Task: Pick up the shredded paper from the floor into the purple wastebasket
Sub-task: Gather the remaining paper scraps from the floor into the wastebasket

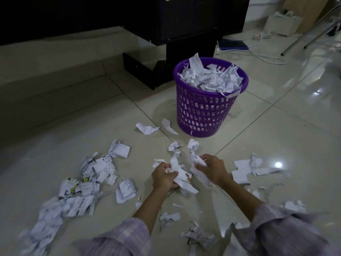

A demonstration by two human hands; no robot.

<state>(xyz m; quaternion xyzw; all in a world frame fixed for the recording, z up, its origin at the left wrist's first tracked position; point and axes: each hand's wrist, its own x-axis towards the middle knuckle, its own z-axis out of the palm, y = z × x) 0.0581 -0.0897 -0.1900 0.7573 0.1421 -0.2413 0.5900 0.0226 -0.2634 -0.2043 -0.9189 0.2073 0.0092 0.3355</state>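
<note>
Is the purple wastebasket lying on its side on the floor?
No, the purple wastebasket stands upright on the floor, with shredded paper heaped above its rim.

Both arms reach forward and down from the bottom of the view, forearms bare below pushed-up plaid sleeves (120,237). The left hand (164,177) and the right hand (212,168) sit close together, knuckles up. Each has its fingers curled around crumpled paper scraps (181,175).

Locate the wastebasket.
Head view, upper centre: the wastebasket stands upright on the floor, just before the dark cabinet, beyond both hands.
</note>
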